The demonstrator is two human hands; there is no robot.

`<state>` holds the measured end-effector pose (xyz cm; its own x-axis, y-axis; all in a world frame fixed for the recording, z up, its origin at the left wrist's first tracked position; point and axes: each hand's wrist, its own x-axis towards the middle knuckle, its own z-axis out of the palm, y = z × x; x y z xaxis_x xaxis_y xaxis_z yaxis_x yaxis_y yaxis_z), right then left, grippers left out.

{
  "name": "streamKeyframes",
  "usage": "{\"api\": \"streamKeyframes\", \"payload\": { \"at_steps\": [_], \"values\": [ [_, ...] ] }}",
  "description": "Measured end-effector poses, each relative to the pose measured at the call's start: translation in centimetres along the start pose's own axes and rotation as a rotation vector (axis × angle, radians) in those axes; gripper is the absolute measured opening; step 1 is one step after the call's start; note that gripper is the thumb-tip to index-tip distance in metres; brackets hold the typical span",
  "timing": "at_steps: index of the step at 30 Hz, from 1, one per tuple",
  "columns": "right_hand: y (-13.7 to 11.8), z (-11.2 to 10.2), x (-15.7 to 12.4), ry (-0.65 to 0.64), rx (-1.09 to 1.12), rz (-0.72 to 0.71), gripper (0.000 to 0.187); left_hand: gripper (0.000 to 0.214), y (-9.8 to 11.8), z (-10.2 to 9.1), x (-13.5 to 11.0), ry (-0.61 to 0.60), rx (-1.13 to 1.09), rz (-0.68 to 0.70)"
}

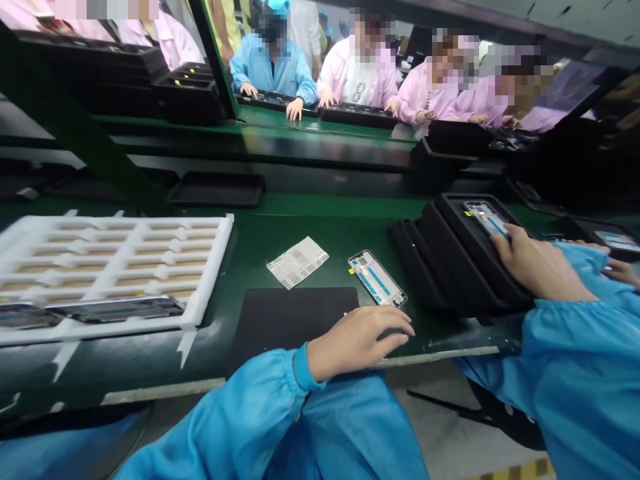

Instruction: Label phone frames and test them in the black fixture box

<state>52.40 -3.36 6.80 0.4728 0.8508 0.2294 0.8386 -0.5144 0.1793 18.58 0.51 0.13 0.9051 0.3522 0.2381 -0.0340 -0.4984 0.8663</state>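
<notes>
So the black mat (295,320) is my reference, right at the bench edge. Left hand (356,339) is over its right side, fingers loosely spread, gripping nothing. Just past that side a phone frame (377,277) lies face up on the bench, probably there for easy reach. Right hand (545,267) is well right of the mat, apart from the left, fingers on a second frame (487,217) in the tray stack (445,260); can't tell if it's pinched. Label sheet (299,262) sits behind the mat, likely to stay handy. White rack (213,273) left of it seems slotted to keep parts separated.
</notes>
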Motion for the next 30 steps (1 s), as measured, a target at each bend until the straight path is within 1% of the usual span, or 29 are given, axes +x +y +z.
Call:
{"api": "streamKeyframes", "payload": {
  "at_steps": [2,3,4,5,6,7,8,9,10,11,12,13,14,15,16,17,18,19,20,21,22,23,24,25,26,27,28,30],
  "values": [
    [-0.3,-0.9,0.1,-0.036,-0.049,0.027,0.045,0.019,-0.2,0.2,0.0,-0.006,-0.010,-0.001],
    [-0.4,-1.5,0.0,-0.040,-0.078,0.048,0.046,0.019,-0.1,0.3,0.0,-0.002,-0.018,-0.005],
    [-0.5,-2.2,-0.3,-0.017,-0.109,0.074,0.047,0.020,0.0,0.4,0.1,0.012,-0.031,-0.014],
    [-0.8,-2.9,-0.8,0.034,-0.138,0.103,0.048,0.022,0.3,0.5,0.1,0.037,-0.060,-0.033],
    [-1.2,-3.6,-1.6,0.114,-0.162,0.124,0.047,0.025,0.7,0.7,0.2,0.073,-0.114,-0.058],
    [-1.9,-4.2,-2.7,0.216,-0.169,0.124,0.045,0.032,1.2,0.9,0.4,0.116,-0.203,-0.086],
    [-2.9,-4.8,-4.1,0.327,-0.155,0.090,0.041,0.043,1.8,1.1,0.7,0.164,-0.327,-0.113],
    [-4.2,-5.2,-5.8,0.445,-0.116,0.019,0.037,0.057,2.4,1.4,1.0,0.215,-0.477,-0.136],
    [-5.8,-5.6,-7.6,0.526,-0.050,-0.115,0.033,0.072,3.0,1.6,1.4,0.265,-0.640,-0.149],
    [-7.7,-5.7,-9.4,0.584,0.021,-0.266,0.029,0.084,3.5,1.9,1.8,0.321,-0.798,-0.155],
    [-9.8,-5.8,-11.0,0.626,0.100,-0.411,0.027,0.091,3.9,2.0,2.1,0.386,-0.931,-0.157],
    [-11.8,-5.7,-12.4,0.601,0.160,-0.550,0.029,0.093,4.0,2.1,2.4,0.457,-1.031,-0.166],
    [-13.7,-5.6,-13.4,0.570,0.203,-0.642,0.031,0.090,4.0,2.1,2.5,0.535,-1.094,-0.186],
    [-15.2,-5.4,-13.9,0.536,0.243,-0.719,0.032,0.082,3.7,2.0,2.5,0.612,-1.120,-0.217],
    [-16.2,-5.3,-13.9,0.496,0.283,-0.766,0.032,0.072,3.1,1.8,2.2,0.680,-1.113,-0.257],
    [-16.5,-5.1,-13.5,0.473,0.320,-0.773,0.031,0.062,2.3,1.4,1.9,0.735,-1.077,-0.302],
    [-16.1,-4.9,-12.7,0.464,0.347,-0.734,0.031,0.054,1.4,0.9,1.3,0.772,-1.012,-0.339],
    [-15.2,-4.7,-11.6,0.472,0.352,-0.640,0.032,0.049,0.3,0.3,0.6,0.790,-0.924,-0.364],
    [-13.7,-4.3,-10.3,0.484,0.328,-0.503,0.036,0.046,-0.8,-0.5,-0.2,0.786,-0.811,-0.375],
    [-11.9,-3.9,-9.0,0.483,0.273,-0.332,0.039,0.045,-1.8,-1.4,-1.1,0.756,-0.673,-0.373],
    [-10.0,-3.4,-7.6,0.467,0.190,-0.165,0.043,0.045,-2.8,-2.3,-2.1,0.701,-0.528,-0.373],
    [-8.1,-2.9,-6.4,0.383,0.111,-0.051,0.047,0.044,-3.6,-3.3,-3.0,0.630,-0.394,-0.380],
    [-6.4,-2.4,-5.5,0.279,0.062,0.013,0.046,0.043,-4.3,-4.3,-3.8,0.554,-0.285,-0.390],
    [-5.1,-2.1,-4.8,0.198,0.041,0.039,0.045,0.041,-4.8,-5.2,-4.6,0.476,-0.196,-0.402],
    [-4.2,-1.9,-4.4,0.144,0.033,0.040,0.043,0.039,-5.3,-6.0,-5.2,0.398,-0.121,-0.416],
    [-3.8,-1.9,-4.4,0.143,0.035,0.033,0.041,0.038,-5.7,-6.8,-5.7,0.327,-0.057,-0.428],
    [-4.0,-2.2,-4.4,0.184,0.038,0.027,0.041,0.038,-6.0,-7.4,-6.0,0.268,0.001,-0.434],
    [-5.6,-3.3,-4.7,0.327,0.046,0.016,0.044,0.039,-6.6,-8.1,-6.4,0.190,0.099,-0.428]
  ]
}}
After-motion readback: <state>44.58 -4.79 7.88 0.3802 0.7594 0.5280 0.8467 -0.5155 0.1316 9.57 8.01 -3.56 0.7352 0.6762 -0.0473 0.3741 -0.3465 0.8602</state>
